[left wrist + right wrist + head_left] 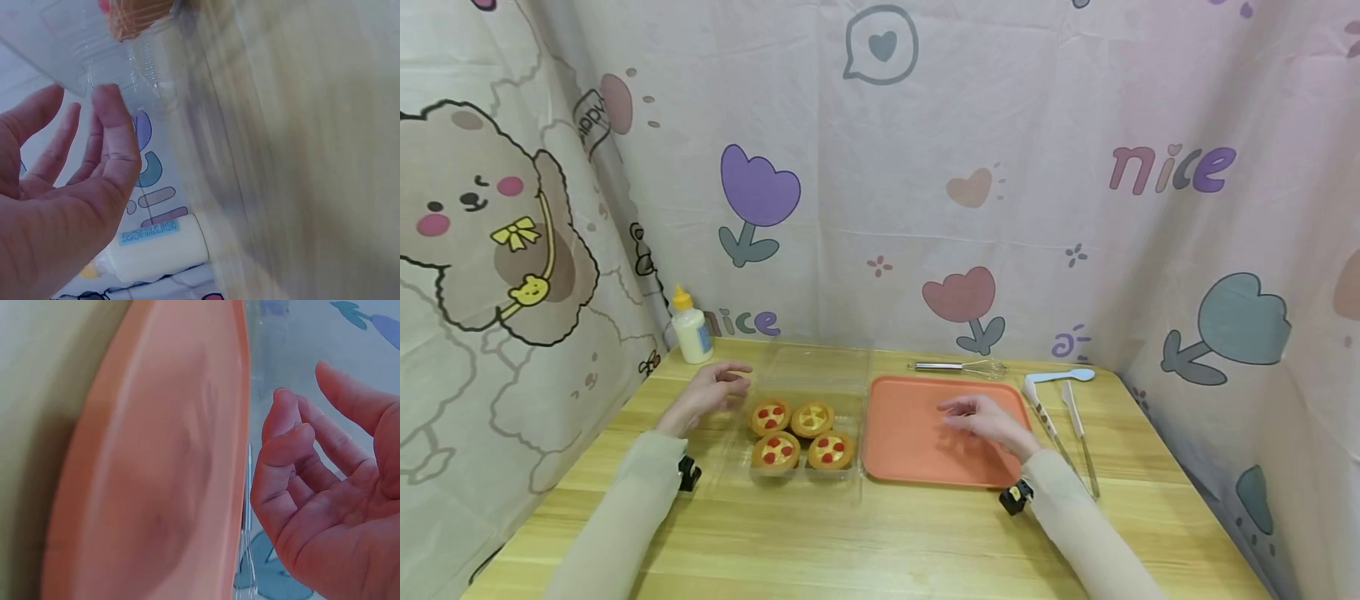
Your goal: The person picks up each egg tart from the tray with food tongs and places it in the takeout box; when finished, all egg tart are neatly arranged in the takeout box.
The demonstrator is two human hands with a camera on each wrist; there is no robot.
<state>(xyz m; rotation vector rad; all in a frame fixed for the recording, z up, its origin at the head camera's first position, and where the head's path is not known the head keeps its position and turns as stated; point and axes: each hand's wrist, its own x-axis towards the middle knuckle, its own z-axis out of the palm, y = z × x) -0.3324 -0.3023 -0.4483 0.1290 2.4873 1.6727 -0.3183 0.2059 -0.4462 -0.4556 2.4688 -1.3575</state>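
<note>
A clear plastic container (859,417) holds several small round tarts (776,451) with yellow filling, most topped with red pieces. Its clear lid (820,367) is folded back behind it. My left hand (709,392) hovers at the container's left side, fingers loosely bent and nothing held. In the left wrist view its thumb and fingertips are close to the clear plastic; whether they touch it I cannot tell. Over the orange tray (902,429) hangs my right hand (988,423), its fingers relaxed, apart from the tray and holding nothing.
At the back left stands a white bottle (692,333) with a yellow nozzle. A whisk (958,367) lies behind the tray. To the right are a light blue spoon (1060,376) and tongs (1078,437) with white tips. A printed curtain (850,208) surrounds the wooden table (880,542).
</note>
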